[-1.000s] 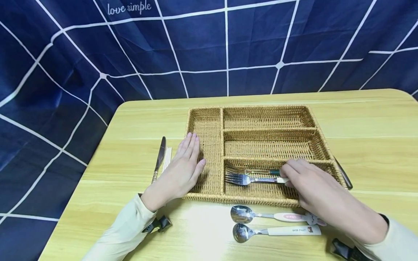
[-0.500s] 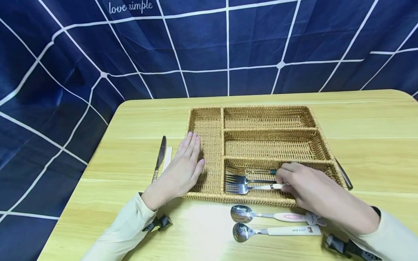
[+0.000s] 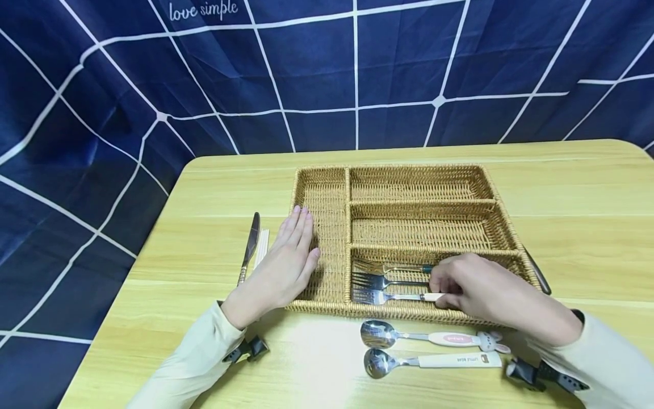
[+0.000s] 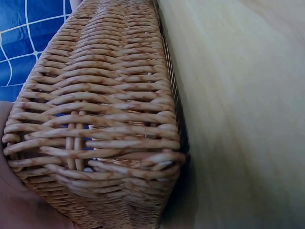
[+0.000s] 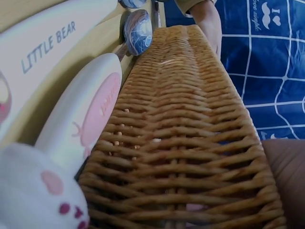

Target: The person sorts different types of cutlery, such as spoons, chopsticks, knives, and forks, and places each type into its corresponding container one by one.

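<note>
A wicker tray (image 3: 409, 311) with several compartments stands on the table. My left hand (image 3: 286, 255) rests with straight fingers over its left rim. In the front right compartment, my right hand (image 3: 477, 284) pinches the white handle of a fork (image 3: 401, 296) that lies along the front wall, tines to the left. Behind it lie a dark fork (image 3: 403, 283) and a gold fork (image 3: 409, 270) with a green handle; their handle ends are hidden by my right fingers. The right wrist view shows the tray's woven wall (image 5: 181, 119) beside my right hand.
Before the tray lie a bunny-handled spoon (image 3: 455, 339) and a white "LITTLE BEAR" spoon (image 3: 455, 360). Left of it are a knife (image 3: 250, 244) and pale sticks (image 3: 261, 247), partly behind my left hand. A dark handle (image 3: 539, 275) sticks out at the right side. A blue curtain (image 3: 398, 68) hangs behind.
My right hand has shifted the white-handled fork forward and slightly left in the compartment, so the dark fork now shows between it and the gold one. My left hand stays put.
</note>
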The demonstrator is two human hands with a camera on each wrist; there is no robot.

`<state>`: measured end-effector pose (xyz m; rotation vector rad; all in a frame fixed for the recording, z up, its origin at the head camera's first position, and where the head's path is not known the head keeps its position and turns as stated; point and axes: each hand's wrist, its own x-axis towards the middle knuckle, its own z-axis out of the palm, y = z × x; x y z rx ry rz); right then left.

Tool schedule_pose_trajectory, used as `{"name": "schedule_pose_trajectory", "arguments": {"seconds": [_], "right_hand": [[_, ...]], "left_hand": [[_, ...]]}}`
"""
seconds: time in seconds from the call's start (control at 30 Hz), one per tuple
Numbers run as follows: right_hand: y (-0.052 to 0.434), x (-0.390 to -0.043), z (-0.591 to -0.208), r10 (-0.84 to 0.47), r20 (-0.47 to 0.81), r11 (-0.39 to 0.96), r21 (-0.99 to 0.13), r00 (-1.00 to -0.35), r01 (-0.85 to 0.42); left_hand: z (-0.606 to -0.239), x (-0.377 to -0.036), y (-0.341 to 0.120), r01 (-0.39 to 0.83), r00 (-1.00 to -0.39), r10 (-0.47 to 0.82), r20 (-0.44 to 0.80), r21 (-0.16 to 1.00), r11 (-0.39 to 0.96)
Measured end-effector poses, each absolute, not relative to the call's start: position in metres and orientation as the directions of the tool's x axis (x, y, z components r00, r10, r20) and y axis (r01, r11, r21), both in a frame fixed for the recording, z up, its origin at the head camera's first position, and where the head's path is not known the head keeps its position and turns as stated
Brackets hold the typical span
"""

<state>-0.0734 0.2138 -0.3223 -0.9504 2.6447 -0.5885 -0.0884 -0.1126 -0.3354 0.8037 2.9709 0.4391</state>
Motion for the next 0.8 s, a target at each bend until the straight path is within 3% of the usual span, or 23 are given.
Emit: {"name": "schedule_pose_trajectory", "arguments": {"seconds": [0.57, 0.7, 0.8], "right_hand": [[0.213, -0.07, -0.322, -0.59, -0.102, 0.769, -0.373, -0.801, -0.519], [0.217, -0.07, -0.321, -0.578, -0.033, 0.772, -0.346, -0.815, -0.534], [0.223, -0.07, -0.318, -0.574, 0.093, 0.758, -0.315, -0.813, -0.571]], "left_hand": [[-0.336, -0.088, -0.113, 0.495, -0.864, 0.499, 0.057, 0.273, 0.825], [-0.337, -0.088, -0.112, 0.492, -0.866, 0.498, 0.054, 0.274, 0.826], [-0.337, -0.088, -0.112, 0.492, -0.866, 0.497, 0.055, 0.28, 0.825]]}}
